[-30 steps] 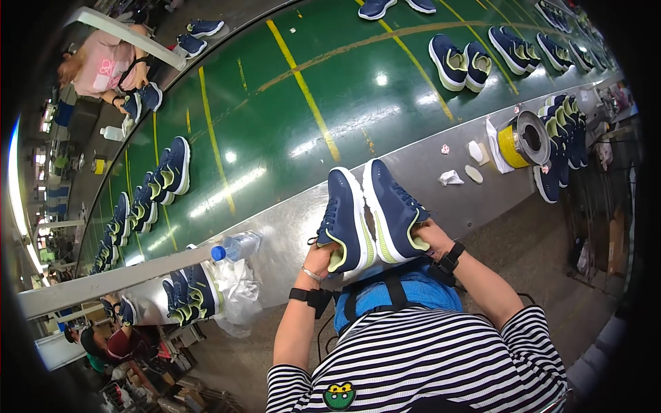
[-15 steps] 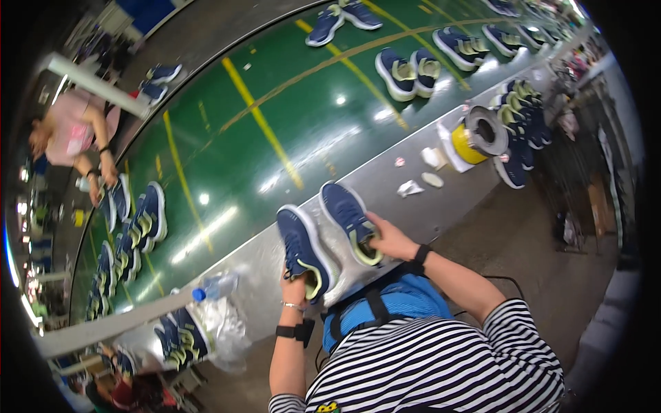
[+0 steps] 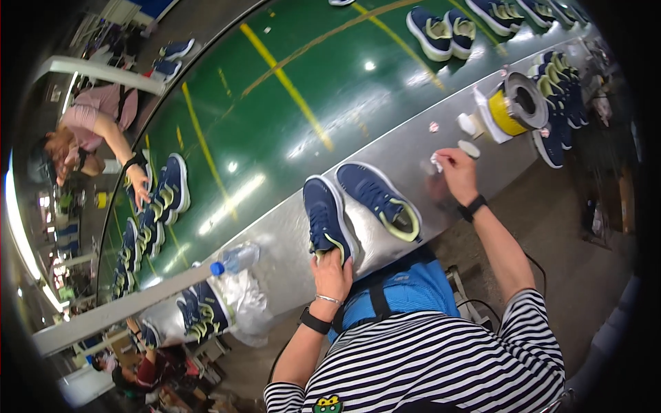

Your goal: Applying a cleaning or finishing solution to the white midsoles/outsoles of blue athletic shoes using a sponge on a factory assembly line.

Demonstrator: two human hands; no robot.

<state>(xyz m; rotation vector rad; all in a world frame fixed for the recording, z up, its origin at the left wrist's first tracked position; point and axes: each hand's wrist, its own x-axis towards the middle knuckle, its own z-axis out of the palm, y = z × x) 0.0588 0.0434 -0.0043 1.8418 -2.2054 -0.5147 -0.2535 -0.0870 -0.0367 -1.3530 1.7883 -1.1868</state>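
Observation:
Two navy sneakers with white soles and pale green linings lie side by side in front of me on the metal ledge. My left hand (image 3: pixel 332 275) is closed on the heel of the left sneaker (image 3: pixel 322 213), with its fingers in the opening. The right sneaker (image 3: pixel 368 187) rests tilted beside it, untouched. Farther right, my right hand (image 3: pixel 460 177) pinches a small crumpled white scrap (image 3: pixel 436 162) at the ledge. A white oval piece (image 3: pixel 469 149) lies just beyond that hand.
A yellow-and-grey tin (image 3: pixel 511 110) stands on the ledge at right, beside stacked sneakers (image 3: pixel 559 93). The green conveyor belt (image 3: pixel 275 131) carries more sneakers (image 3: pixel 441 33). At left are a plastic bottle (image 3: pixel 241 257), a clear bag (image 3: pixel 248 303) and a co-worker (image 3: pixel 96 127) reaching to shoes.
My right hand has left the right sneaker and moved right to the white scrap, now in its fingers. The left hand stays on its sneaker. The view has shifted, and the co-worker leans closer.

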